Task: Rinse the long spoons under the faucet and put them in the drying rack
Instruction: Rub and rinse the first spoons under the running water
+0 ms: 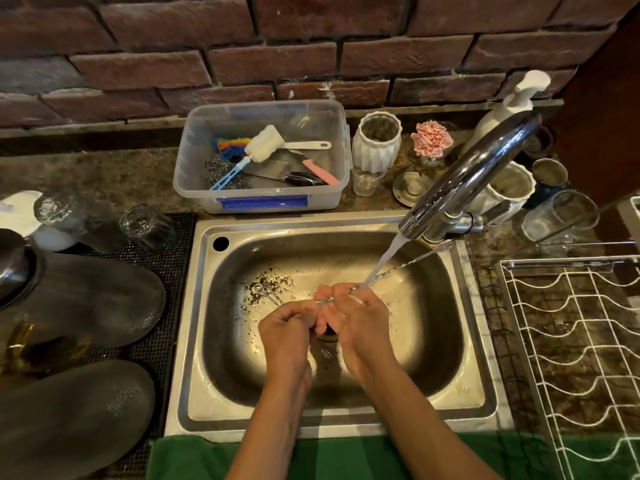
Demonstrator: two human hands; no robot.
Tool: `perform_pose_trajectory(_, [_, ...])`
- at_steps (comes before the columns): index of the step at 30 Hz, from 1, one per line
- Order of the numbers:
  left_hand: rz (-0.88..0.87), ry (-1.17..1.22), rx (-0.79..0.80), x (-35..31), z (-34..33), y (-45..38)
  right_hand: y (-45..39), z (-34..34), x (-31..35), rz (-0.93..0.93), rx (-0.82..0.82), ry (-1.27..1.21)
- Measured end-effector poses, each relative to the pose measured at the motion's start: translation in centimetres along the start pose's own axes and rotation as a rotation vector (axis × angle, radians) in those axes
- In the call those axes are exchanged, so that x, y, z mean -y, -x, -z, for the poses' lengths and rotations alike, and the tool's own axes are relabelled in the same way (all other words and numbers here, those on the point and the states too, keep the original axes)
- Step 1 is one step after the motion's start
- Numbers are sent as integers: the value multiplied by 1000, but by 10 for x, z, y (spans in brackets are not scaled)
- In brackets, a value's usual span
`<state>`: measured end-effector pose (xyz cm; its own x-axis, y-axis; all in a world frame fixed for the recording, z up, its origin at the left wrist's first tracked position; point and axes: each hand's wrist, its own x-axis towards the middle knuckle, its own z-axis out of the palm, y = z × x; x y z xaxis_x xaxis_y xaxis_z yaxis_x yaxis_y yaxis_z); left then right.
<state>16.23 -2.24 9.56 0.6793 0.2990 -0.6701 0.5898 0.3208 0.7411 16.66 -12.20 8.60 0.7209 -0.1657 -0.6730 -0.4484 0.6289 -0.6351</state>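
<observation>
While water runs from the faucet (464, 181), left hand (285, 327) and right hand (360, 317) pinch one twisted long spoon (398, 268), mid-rinse; next, transfer rightward to the drying rack (571, 341).

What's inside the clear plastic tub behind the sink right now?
The tub holds a white bottle brush, a blue-handled rainbow brush, steel wool, a pink-handled knife and a black-handled one. Anything beneath them is covered.
</observation>
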Motion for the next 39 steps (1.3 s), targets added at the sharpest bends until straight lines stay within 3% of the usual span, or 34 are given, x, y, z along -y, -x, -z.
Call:
perform_pose_trajectory(6, [-36, -4, 16, -13, 17, -11, -13, 14, 33, 44, -130, -227])
perform_pose_trajectory(11, [17, -45, 65, -2, 6, -6, -6, 5, 6, -18, -49, 45])
perform_pose_trajectory(17, [-104, 31, 47, -5, 37, -23, -15, 43, 36, 16, -144, -132])
perform_pose_trajectory(21, [66, 341, 31, 3, 21, -18, -13, 45, 31, -20, -135, -176])
perform_pose_trajectory(25, [218, 378, 122, 17, -17, 2, -8, 46, 20, 3, -85, -159])
perform_pose_trajectory(29, [213, 347, 172, 23, -44, 9, -6, 56, 24, 34, -48, -108])
perform_pose_trajectory(34, [283, 559, 91, 15, -44, -5, -16, 78, 45, 112, -99, -153])
perform_pose_trajectory(39, [274, 494, 205, 18, -68, 12, -14, 74, 37, 123, -29, -141])
